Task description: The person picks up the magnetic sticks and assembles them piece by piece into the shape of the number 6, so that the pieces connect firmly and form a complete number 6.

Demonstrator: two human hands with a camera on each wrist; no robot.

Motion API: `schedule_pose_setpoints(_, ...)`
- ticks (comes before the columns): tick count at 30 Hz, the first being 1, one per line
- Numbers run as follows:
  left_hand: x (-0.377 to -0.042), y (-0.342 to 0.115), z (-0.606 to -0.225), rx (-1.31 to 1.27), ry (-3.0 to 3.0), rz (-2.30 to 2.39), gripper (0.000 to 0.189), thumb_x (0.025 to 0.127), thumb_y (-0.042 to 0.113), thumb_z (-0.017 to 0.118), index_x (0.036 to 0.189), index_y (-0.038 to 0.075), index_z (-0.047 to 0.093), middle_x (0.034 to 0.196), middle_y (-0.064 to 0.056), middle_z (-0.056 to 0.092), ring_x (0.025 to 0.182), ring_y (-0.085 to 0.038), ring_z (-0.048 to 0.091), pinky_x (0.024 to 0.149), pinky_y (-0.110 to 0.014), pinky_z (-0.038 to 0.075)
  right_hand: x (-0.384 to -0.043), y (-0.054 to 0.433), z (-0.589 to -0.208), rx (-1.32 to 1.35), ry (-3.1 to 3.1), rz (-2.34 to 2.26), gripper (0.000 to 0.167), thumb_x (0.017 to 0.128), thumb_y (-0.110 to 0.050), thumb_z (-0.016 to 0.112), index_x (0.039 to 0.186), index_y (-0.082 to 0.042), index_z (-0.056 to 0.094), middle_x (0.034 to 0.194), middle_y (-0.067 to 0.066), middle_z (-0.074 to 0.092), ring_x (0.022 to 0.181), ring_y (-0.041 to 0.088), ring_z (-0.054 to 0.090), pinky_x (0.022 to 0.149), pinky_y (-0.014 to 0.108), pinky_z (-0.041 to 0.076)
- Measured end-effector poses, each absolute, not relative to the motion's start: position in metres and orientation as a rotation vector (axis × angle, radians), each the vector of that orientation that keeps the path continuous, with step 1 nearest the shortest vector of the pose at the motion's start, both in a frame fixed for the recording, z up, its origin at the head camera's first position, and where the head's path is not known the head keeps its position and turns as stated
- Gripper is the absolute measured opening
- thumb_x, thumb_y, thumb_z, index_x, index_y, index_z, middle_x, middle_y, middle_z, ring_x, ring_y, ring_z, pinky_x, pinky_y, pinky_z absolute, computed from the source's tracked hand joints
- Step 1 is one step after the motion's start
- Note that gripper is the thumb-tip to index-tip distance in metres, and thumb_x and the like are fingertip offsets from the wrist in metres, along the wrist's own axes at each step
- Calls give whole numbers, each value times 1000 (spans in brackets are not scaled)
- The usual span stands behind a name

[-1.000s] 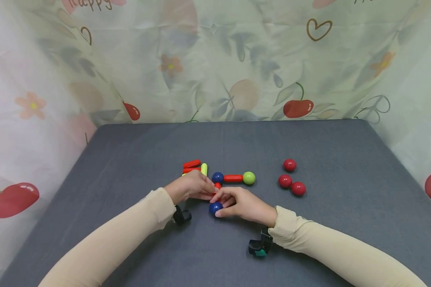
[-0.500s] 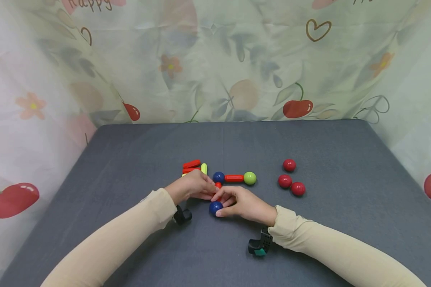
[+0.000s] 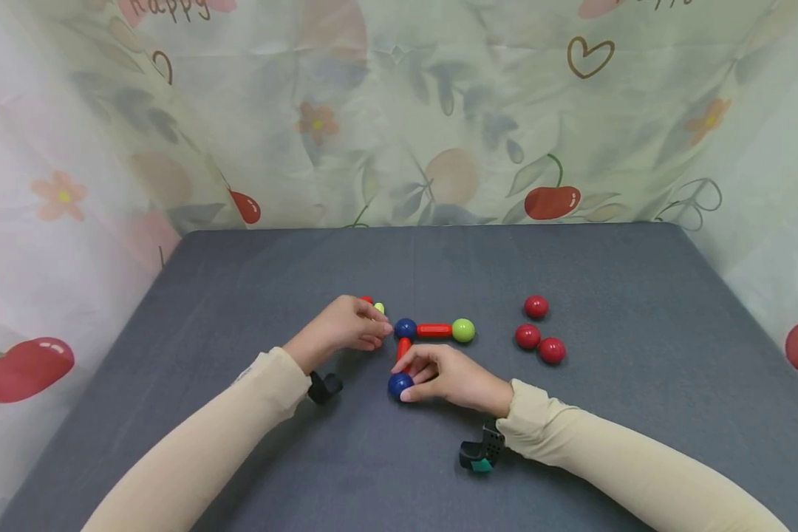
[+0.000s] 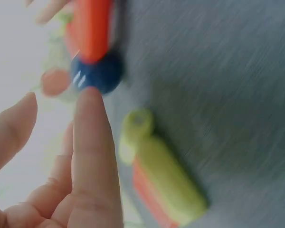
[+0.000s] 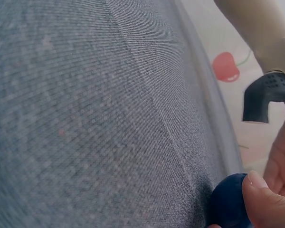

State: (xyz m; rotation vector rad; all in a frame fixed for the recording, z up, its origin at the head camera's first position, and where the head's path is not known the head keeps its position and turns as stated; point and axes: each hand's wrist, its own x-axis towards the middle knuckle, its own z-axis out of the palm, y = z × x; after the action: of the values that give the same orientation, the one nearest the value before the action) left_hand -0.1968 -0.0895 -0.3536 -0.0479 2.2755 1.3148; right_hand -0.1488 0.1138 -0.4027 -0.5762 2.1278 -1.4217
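Observation:
My right hand (image 3: 448, 378) holds the near blue ball (image 3: 400, 386) at the front of a joined piece; in the right wrist view my thumb (image 5: 263, 199) presses on that ball. A red rod (image 3: 404, 350) runs back from it to the far blue ball (image 3: 406, 329). From there a second red rod (image 3: 434, 330) leads right to a lime green ball (image 3: 463, 330). My left hand (image 3: 346, 330) is just left of the far blue ball, holding nothing. In the left wrist view its thumb and index finger (image 4: 94, 156) are spread apart, the index fingertip overlapping the ball.
Loose yellow-green rods (image 4: 168, 180) and red rods lie beside my left hand, mostly hidden behind it in the head view. Several parts rest on the dark grey table (image 3: 572, 443). At right are three red balls (image 3: 536, 307). A patterned curtain (image 3: 399, 133) stands behind.
My left hand has let go of the red rod between the blue balls and moved left and back, now covering most of the loose rods. The right hand stays on the near blue ball.

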Motion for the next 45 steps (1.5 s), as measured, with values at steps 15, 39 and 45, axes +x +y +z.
schedule_pose_setpoints(15, -213, -132, -340, -115, 2373, 1427, 37, 94, 18, 64, 128, 4, 59, 127, -14, 60, 115, -29, 57, 103, -43, 44, -148, 113, -401, -534, 2109, -1427, 30, 82, -11, 77, 110, -7, 67, 98, 9, 63, 86, 16, 62, 80, 26, 52)
schedule_pose_setpoints(39, -214, -137, -365, 36, 2547, 1002, 22, 87, 14, 72, 109, 14, 74, 121, -9, 63, 105, -26, 55, 83, -35, 48, -150, 115, -403, -547, 2104, -1431, 30, 82, -12, 78, 110, -7, 67, 98, 9, 63, 86, 16, 62, 80, 26, 52)
schedule_pose_setpoints(45, -212, -133, -365, 94, 2545, 939, 21, 86, 14, 73, 107, 13, 74, 114, -7, 66, 100, -23, 55, 78, -32, 49, -150, 114, -403, -551, 2103, -1432, 30, 82, -11, 78, 110, -7, 67, 97, 8, 63, 86, 15, 62, 80, 25, 53)
